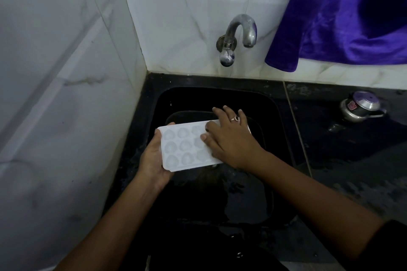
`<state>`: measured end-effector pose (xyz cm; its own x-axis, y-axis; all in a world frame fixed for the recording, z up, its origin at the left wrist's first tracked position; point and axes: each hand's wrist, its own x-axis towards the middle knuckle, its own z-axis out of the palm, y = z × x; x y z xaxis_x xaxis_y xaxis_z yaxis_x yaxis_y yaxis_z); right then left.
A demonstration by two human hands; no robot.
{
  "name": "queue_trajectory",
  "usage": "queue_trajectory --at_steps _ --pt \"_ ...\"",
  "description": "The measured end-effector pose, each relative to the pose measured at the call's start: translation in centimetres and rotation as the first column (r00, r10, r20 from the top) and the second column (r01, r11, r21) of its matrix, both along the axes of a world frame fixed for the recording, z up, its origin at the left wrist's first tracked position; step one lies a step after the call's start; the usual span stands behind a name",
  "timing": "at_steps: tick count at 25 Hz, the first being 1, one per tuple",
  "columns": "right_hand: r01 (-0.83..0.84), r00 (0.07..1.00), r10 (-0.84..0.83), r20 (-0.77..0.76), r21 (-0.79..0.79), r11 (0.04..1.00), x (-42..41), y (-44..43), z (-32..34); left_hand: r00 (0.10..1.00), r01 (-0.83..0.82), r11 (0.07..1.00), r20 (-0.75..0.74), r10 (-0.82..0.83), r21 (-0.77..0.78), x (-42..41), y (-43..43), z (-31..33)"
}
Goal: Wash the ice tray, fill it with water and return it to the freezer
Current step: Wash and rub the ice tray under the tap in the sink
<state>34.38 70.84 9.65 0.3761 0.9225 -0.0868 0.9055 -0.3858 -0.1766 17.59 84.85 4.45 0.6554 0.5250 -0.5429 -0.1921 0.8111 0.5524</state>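
A white ice tray (182, 146) with round cavities is held level over the black sink (273, 103). My left hand (153, 157) grips its left end from below, thumb on the rim. My right hand (229, 136) lies flat on the tray's right half, fingers straight and spread, a ring on one finger; it hides the cavities under it. The metal tap (241, 33) on the tiled wall sits above and behind the tray; no water stream shows from its spout.
A purple cloth (343, 15) hangs at the upper right over the wall. A small steel pressure cooker (361, 106) stands on the dark wet counter (352, 149) right of the sink. White tiled walls close in at left and behind.
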Motion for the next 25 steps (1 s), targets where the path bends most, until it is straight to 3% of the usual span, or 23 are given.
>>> queue_trajectory --at_steps 3,7,10,14,18,22,25 --pt "-0.033 0.999 0.033 0.017 0.002 0.999 -0.4 -0.4 -0.5 0.999 0.022 1.0 -0.023 -0.022 -0.007 -0.5 1.6 -0.5" --pt "0.051 0.999 -0.051 0.003 0.01 0.999 -0.9 1.1 -0.5 0.998 0.061 0.998 -0.029 -0.06 0.018 -0.4 2.1 -1.3" --pt "-0.018 0.999 0.018 0.026 -0.001 1.0 -1.5 1.1 -1.2 0.999 0.023 1.0 -0.04 -0.023 0.003 -0.5 3.6 -1.8" --pt "0.065 0.998 -0.065 0.005 0.0 0.998 -0.5 2.3 -0.4 0.999 0.041 0.999 -0.019 -0.041 -0.013 0.3 3.5 -1.5" --pt "-0.001 1.0 0.002 0.014 -0.031 1.0 -0.3 1.7 -1.0 0.999 0.041 0.999 -0.031 -0.042 -0.024 0.4 4.1 -2.0" --pt "0.077 0.997 -0.078 -0.019 -0.016 0.997 -0.1 2.2 -1.0 0.998 0.059 0.998 -0.018 -0.059 -0.004 0.8 2.9 -2.0" --pt "0.002 1.0 -0.001 0.018 -0.029 1.0 -0.6 1.6 -1.6 0.999 0.016 1.0 -0.034 -0.017 -0.023 0.5 3.4 -2.1"
